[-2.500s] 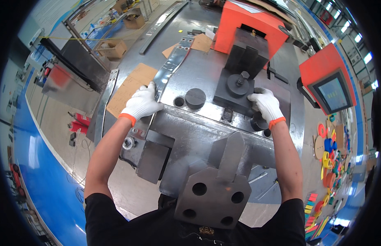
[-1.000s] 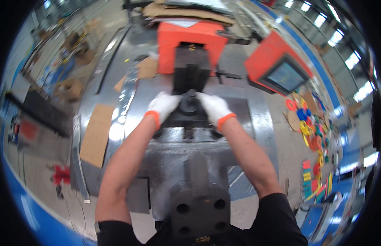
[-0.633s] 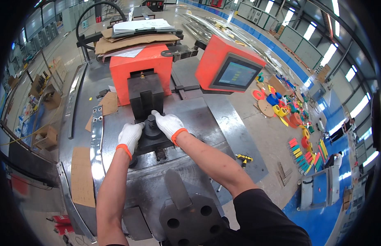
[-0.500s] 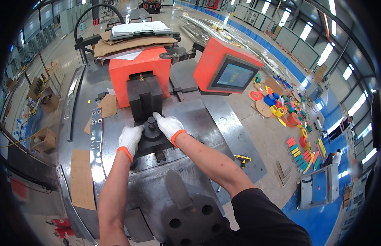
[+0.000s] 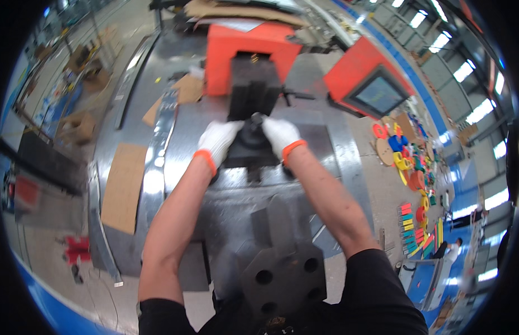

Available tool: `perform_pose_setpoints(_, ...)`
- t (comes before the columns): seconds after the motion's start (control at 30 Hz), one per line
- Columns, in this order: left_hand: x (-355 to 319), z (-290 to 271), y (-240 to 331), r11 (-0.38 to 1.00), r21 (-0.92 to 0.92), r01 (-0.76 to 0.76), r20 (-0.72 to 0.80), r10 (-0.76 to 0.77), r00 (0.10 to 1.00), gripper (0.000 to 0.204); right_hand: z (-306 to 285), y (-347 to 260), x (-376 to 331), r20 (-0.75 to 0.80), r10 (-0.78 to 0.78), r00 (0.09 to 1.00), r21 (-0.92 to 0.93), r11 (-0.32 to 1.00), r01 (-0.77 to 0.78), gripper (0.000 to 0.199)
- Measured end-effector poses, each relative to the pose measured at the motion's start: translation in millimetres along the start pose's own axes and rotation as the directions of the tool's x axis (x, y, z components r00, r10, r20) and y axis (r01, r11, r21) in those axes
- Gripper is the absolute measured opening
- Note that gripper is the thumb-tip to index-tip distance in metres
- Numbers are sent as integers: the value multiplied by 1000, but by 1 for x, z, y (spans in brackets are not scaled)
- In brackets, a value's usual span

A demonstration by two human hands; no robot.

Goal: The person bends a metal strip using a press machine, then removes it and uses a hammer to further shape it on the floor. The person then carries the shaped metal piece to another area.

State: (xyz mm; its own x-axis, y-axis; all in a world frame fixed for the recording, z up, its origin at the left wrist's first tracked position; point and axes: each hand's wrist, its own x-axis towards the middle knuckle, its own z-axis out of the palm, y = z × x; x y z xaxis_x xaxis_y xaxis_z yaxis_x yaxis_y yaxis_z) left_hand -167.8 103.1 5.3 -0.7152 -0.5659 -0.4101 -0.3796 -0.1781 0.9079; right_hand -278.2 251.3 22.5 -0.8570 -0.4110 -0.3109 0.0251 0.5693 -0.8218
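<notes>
both hands on the dark block

i see the block mid-table, in front of the orange housing. my left hand wraps its left side and my right hand its right, fingers curled on it; how tightly they grip i cannot tell through the motion blur. the gloves hide its edges. a perforated steel plate covers the near table. a screen sits to the right.

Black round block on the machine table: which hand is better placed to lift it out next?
Neither alone, probably. The left hand and right hand sit on opposite sides of the black round block, about evenly. The right hand seems slightly higher on it, so it may lead.
</notes>
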Motion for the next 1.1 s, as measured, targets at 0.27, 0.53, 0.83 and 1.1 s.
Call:
perform_pose_setpoints(0.27,-25,0,18,989,98,109,-56,-104,993,69,-19,22,21,18,-7,1000,-15,1000,8,58)
perform_pose_setpoints(0.53,-20,3,10,991,-109,77,-104,-89,991,52,-24,40,48,205,124,971,307,934,-184,50)
perform_pose_setpoints(0.83,1,1,-4,999,22,45,-137,-41,990,51,-28,61,70,147,106,983,22,994,-111,84)
perform_pose_setpoints(1.1,-30,-11,0,950,309,52,-205,13,979,61,-31,56,60,161,-267,950,-608,731,308,70)
